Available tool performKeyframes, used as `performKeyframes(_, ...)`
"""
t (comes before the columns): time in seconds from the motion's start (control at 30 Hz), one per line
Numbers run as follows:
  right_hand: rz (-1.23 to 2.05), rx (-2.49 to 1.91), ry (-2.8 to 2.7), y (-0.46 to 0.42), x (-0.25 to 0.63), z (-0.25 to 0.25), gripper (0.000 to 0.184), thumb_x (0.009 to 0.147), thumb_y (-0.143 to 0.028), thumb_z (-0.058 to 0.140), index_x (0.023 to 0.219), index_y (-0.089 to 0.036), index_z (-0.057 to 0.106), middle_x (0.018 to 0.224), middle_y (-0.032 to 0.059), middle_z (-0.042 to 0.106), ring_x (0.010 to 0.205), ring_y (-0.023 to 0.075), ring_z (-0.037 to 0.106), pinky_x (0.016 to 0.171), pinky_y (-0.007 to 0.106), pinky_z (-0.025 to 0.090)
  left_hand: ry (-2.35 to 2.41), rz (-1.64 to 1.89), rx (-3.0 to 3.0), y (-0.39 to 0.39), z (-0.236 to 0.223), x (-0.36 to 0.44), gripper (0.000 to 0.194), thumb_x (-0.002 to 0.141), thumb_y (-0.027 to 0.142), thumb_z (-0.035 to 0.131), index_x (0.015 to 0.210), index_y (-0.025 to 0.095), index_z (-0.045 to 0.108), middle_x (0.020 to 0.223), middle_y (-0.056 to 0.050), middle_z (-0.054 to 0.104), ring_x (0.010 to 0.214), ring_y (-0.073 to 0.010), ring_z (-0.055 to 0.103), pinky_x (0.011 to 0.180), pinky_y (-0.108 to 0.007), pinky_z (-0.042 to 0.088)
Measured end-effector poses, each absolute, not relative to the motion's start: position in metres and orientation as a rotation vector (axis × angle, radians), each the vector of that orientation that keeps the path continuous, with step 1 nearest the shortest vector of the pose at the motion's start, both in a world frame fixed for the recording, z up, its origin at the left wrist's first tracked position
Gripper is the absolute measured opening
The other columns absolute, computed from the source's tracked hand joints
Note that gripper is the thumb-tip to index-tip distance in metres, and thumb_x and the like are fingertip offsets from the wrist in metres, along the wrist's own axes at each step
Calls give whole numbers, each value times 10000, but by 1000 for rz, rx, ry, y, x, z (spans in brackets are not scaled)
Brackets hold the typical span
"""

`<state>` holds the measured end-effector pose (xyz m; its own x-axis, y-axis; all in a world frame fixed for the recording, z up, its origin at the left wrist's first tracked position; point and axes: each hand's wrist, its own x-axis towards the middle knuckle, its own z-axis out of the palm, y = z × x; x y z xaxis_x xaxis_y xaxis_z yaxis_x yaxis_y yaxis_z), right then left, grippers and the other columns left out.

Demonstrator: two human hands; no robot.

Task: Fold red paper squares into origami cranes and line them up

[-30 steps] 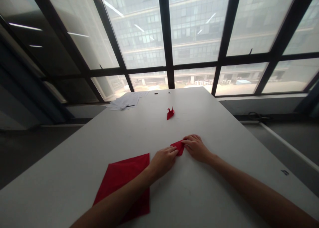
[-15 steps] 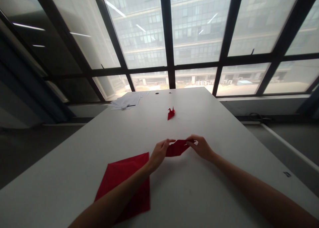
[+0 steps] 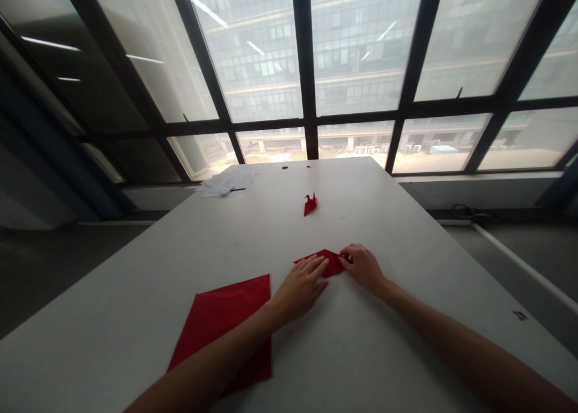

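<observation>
A folded piece of red paper [image 3: 333, 263] lies on the white table between my hands. My left hand [image 3: 301, 286] rests flat across its left part, fingers stretched out and pressing down, hiding some of the paper. At the right corner, my right hand [image 3: 362, 265] pinches the paper between thumb and fingers. Beyond them stands a small red origami crane [image 3: 310, 204]. Under my left forearm, a larger red paper sheet [image 3: 226, 309] lies at the left, partly covered by the arm.
White sheets of paper [image 3: 226, 182] are piled at the far left of the table [image 3: 361, 220], with a dark pen [image 3: 237, 189] on them. A dark round hole [image 3: 284, 168] shows near the far edge. Windows [image 3: 262, 58] rise behind.
The folded paper has come down flat on the table. My left hand has gone from gripping its left end to lying flat on top; my right hand still pinches the right corner.
</observation>
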<state>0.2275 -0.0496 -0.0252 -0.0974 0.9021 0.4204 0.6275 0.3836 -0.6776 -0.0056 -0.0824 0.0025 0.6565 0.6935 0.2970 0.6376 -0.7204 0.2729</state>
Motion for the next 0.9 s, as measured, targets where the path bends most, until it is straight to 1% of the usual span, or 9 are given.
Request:
performKeyframes(0.07,349,-1333,-1857,-51,228,-23,132,838,-182,624,891,-192,743,913,96,694,914,245,608,882,393,457,1069,434,2774,-83,-3,-5,498,1003,389,485,1475,245,417,1528,-109,442,1430,-300,380,1154,-532,343)
performKeyframes(0.13,322,-1295,-1920,-53,229,-21,181,866,-160,593,948,-212,747,965,86,692,969,236,591,918,377,441,1062,397,2790,-81,-6,-6,482,1007,402,474,1465,259,429,1534,-98,438,1440,-290,367,1170,-530,318)
performKeyframes(0.27,331,-1209,-2043,-56,227,-19,169,877,-184,620,934,-264,759,943,42,705,947,213,596,908,345,443,1078,419,2790,-77,-4,-6,473,1007,384,481,1464,280,422,1526,-86,449,1434,-270,378,1171,-502,319)
performKeyframes(0.37,328,-1225,-2024,-55,225,-21,198,881,-174,602,993,-241,752,948,59,716,943,230,606,912,375,443,1084,423,2773,-77,-1,-6,462,1000,384,497,1445,274,439,1504,-84,478,1419,-261,400,1170,-491,320)
performKeyframes(0.5,370,-1258,-1950,-51,226,-27,234,908,-183,545,1044,-193,735,951,82,739,869,218,650,832,352,492,1066,421,2772,-75,0,-7,485,999,391,500,1461,266,422,1492,-93,487,1407,-266,412,1178,-506,298)
performKeyframes(0.57,407,-1253,-1930,-49,227,-29,242,925,-203,521,1040,-187,733,923,74,753,781,197,666,762,324,513,1042,420,2789,-73,1,-8,423,1012,379,470,1424,279,479,1475,-79,505,1421,-271,390,1187,-518,272)
performKeyframes(0.63,428,-1235,-1921,-48,228,-29,263,930,-184,492,1039,-179,731,896,70,754,748,189,667,731,312,519,1036,416,2788,-72,2,-9,382,1025,372,438,1387,287,525,1461,-64,523,1441,-273,360,1182,-517,273)
performKeyframes(0.8,444,-1112,-2007,-47,230,-26,373,865,-42,457,1007,-221,752,952,55,734,920,195,647,858,321,500,1036,388,2740,-70,5,-11,405,1013,348,475,1412,281,497,1503,-60,486,1426,-279,381,1149,-503,330)
performKeyframes(0.9,455,-1059,-2070,-48,231,-26,387,840,-29,502,1021,-257,757,993,47,723,986,203,620,900,329,487,957,463,2698,-68,6,-11,360,993,316,519,1348,261,553,1484,-76,492,1374,-260,443,1144,-452,362)
